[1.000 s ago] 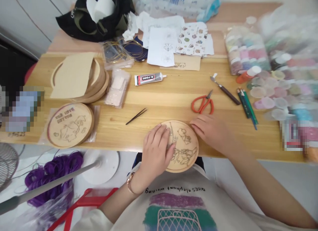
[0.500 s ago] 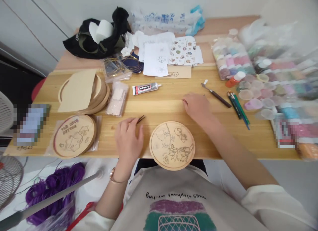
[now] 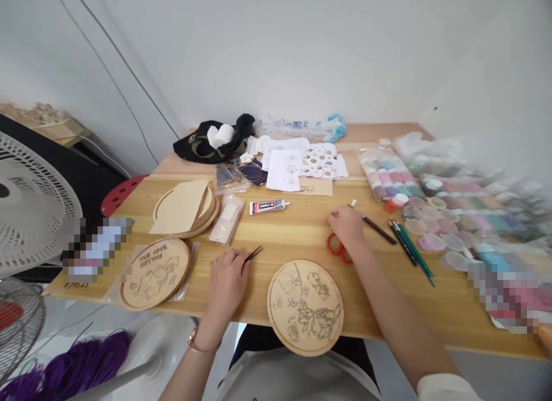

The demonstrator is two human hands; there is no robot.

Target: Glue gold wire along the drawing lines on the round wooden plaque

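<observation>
My left hand (image 3: 226,277) rests knuckles up on the wooden table (image 3: 302,231), its fingers curled over the near end of black tweezers (image 3: 255,252) whose tips stick out to the right. My right hand (image 3: 346,224) lies further back with bent fingers on red scissors (image 3: 335,249); only the red handles show below the palm. A round wooden disc engraved with flowers (image 3: 305,306) sits between my arms at the table's front edge, touched by neither hand.
A glue tube (image 3: 268,206), a palette knife (image 3: 376,228), pencils (image 3: 413,249) and many paint pots (image 3: 431,217) lie around. At left are a second engraved disc (image 3: 155,272) and stacked wooden rounds (image 3: 185,208). A fan (image 3: 30,200) stands left of the table.
Both hands left the flower disc. My left hand went left onto the tweezers, my right hand back onto the scissors. The camera tilted up, showing the wall.
</observation>
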